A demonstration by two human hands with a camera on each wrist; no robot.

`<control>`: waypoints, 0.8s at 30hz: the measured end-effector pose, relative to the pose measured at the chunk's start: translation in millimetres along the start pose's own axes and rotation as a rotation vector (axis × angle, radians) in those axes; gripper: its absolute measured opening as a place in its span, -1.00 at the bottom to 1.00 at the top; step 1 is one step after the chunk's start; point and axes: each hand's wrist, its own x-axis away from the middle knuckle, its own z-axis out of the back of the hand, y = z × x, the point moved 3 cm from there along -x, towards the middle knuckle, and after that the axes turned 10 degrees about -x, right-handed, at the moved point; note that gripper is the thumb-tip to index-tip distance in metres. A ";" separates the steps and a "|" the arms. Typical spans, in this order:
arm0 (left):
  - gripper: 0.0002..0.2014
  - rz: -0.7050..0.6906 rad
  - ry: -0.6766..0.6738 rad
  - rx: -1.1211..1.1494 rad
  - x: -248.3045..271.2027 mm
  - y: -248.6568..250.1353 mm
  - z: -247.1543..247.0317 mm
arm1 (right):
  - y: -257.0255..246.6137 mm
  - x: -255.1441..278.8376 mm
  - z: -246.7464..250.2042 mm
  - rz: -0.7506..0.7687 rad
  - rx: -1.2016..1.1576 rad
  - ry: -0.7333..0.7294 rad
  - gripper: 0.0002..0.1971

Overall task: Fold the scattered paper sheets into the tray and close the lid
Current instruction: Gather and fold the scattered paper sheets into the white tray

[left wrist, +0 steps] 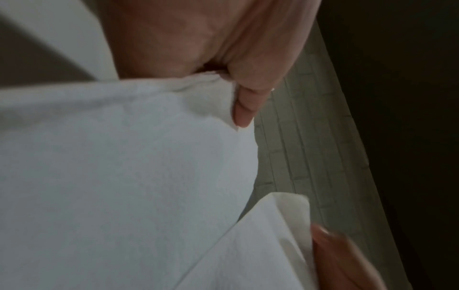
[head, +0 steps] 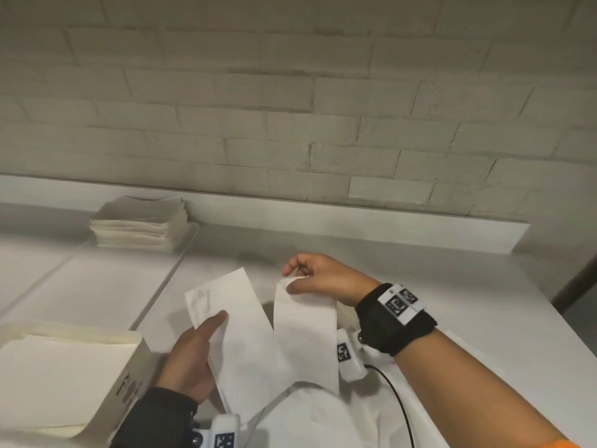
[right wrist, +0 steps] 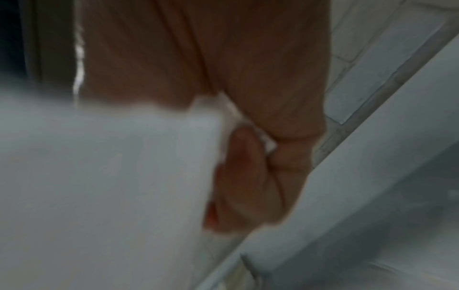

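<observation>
While each hand [head: 190,357] [head: 319,276] grips a paper sheet's [head: 245,337] edge, bare table [head: 420,273] lies beyond.

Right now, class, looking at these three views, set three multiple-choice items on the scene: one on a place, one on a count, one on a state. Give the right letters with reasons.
1. Where does the stack of folded sheets lie?
A. far left, near the brick wall
B. under the right hand
C. on the floor

2. How many hands hold the paper sheet?
A. none
B. one
C. two

3. How does the right hand hold the paper?
A. flat palm pressing it down
B. pinching its upper edge
C. not touching it

Answers:
1 A, the head view shows the stack at far left below the wall.
2 C, the left hand and the right hand each hold an end.
3 B, thumb and fingers pinch the edge.
</observation>
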 end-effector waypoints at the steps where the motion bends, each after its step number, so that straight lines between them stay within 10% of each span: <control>1: -0.72 -0.005 0.009 -0.022 1.3 0.7 -3.4 | -4.0 7.0 3.0 -0.019 -0.017 -0.073 -0.68; 16: -0.66 -0.156 -0.288 -0.333 16.8 10.8 -71.3 | -21.4 32.8 -3.3 0.051 0.275 -0.219 -0.88; 24: -0.67 -0.528 0.159 -0.589 10.7 8.9 -80.2 | -8.3 45.3 11.9 -0.052 0.014 -0.183 -0.96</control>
